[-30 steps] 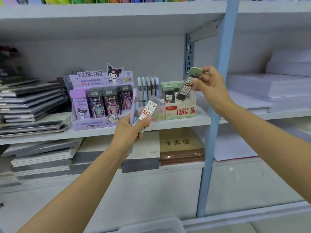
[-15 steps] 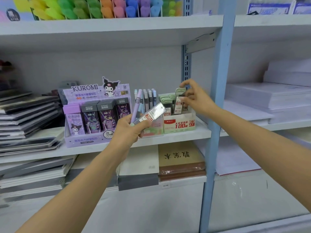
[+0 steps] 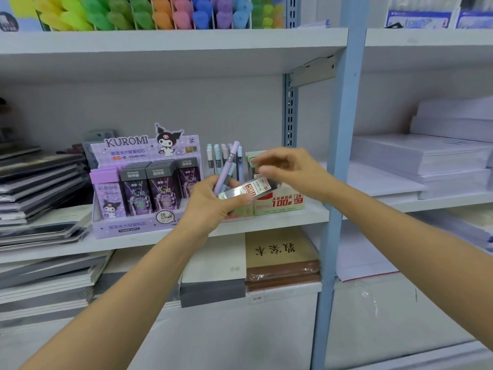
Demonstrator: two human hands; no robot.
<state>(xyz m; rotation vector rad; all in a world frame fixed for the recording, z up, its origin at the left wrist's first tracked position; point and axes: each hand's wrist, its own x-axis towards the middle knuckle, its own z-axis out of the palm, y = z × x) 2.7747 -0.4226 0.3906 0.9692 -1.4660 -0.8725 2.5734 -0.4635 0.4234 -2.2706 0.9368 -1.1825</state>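
At chest height before the middle shelf [image 3: 266, 222], we grip a lilac pencil [image 3: 226, 169] and a clear lead case [image 3: 248, 189] together in our left hand [image 3: 210, 204], thumb clamped across the case so its red label faces up for reading, both just in front of the pale green display box [image 3: 282, 202] they seem to belong with. Our right hand [image 3: 293, 172] hovers at that box with fingers curled toward the thumb, too blurred for us to tell whether it pinches anything. White steel shelving surrounds us: a Kuromi lead display [image 3: 144, 182] at left, notebook stacks [image 3: 34, 182], reams of paper [image 3: 426, 156] beyond the blue post [image 3: 338, 182], highlighters [image 3: 133, 14] overhead.
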